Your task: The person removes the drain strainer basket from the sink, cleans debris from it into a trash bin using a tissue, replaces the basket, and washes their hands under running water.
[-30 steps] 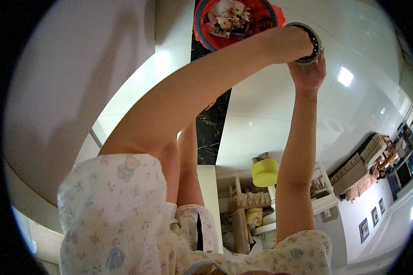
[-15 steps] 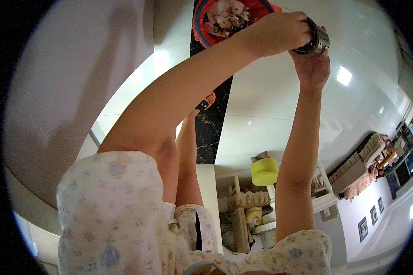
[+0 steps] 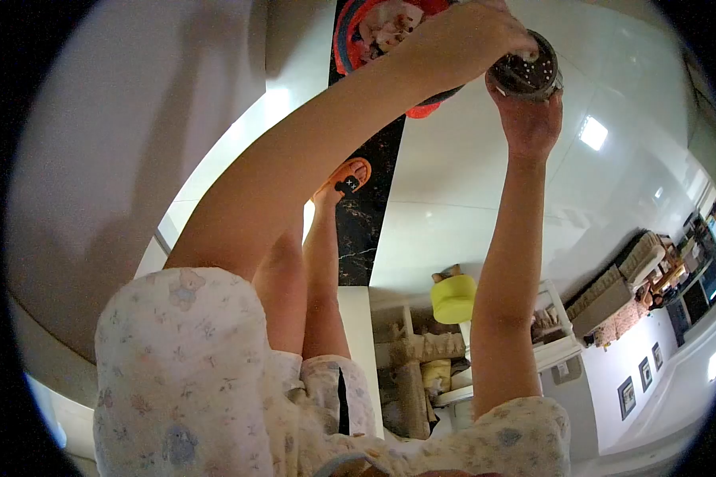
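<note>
My right hand (image 3: 531, 123) holds a round dark metal cup (image 3: 537, 75) with small holes in its bottom, its open end tilted towards the camera. The fingers of my left hand (image 3: 497, 40) are bent together at the cup's upper left rim, partly inside the opening; what they pinch is too small to tell. Just left of the cup, under my left forearm, stands a red bin (image 3: 423, 110) with pale and brown scraps inside. My forearm hides part of the bin.
An orange slipper (image 3: 358, 171) is on my foot, over a black marbled floor strip (image 3: 362, 238). A yellow stool (image 3: 453, 300) stands on the pale tiled floor (image 3: 437, 175). Shelves and sofas (image 3: 608, 298) are farther off. A wall (image 3: 135, 159) fills the left side.
The cup has turned so that its inside faces the camera, and has shifted slightly left. My left hand has moved up and left, its fingers now at the opening. More of the slipper shows.
</note>
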A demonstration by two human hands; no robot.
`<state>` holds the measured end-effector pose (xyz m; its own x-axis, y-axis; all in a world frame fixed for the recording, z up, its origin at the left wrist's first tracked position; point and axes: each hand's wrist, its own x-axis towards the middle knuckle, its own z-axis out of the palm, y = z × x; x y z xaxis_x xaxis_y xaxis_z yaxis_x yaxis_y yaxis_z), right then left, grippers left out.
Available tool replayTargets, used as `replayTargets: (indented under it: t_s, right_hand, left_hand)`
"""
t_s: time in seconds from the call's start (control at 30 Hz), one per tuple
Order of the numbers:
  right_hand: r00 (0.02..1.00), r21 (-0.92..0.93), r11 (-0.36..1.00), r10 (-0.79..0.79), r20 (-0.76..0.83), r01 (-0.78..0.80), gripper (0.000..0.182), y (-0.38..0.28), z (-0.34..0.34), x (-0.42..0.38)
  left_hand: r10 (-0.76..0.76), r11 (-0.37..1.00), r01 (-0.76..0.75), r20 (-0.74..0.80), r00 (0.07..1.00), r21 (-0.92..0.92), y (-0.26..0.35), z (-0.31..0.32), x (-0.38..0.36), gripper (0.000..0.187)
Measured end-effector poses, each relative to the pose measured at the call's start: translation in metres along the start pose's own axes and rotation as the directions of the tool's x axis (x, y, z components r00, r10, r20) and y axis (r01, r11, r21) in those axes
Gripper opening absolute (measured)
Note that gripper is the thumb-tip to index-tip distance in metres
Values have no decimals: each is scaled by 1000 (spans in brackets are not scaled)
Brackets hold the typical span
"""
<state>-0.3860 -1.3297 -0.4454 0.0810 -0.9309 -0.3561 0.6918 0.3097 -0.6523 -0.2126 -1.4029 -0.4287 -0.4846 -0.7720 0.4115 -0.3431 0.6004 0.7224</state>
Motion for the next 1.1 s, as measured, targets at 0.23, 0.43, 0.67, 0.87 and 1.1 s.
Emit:
replayTargets:
  t_s: [0.23, 0.43, 0.67, 0.87, 1.1]
  right_hand:
    - [999, 20, 1000, -12, -42, 13, 61, -3, 3, 8]
    - [999, -76, 997, -7, -36, 4, 61, 0, -13, 3]
    - [994, -155, 986, -78, -81, 65, 62, -2, -40, -3]
    - [989, -191, 980, -84, -118, 61, 67, -13, -54, -12]
    - [994, -175, 983, -74, -82, 58, 66, -26, -44, -16]
  left_hand:
    - [144, 906, -123, -22, 989, 404, 5, 8, 2, 8]
    - [188, 860, -337, 378, 907, 382, -1, 32, 4, 2]
    - [149, 909, -297, 436, 887, 293, 4, 33, 2, 3]
    - [153, 930, -234, 280, 948, 284, 0, 25, -6, 13]
    - [142, 948, -163, 96, 985, 273, 17, 32, -9, 17]
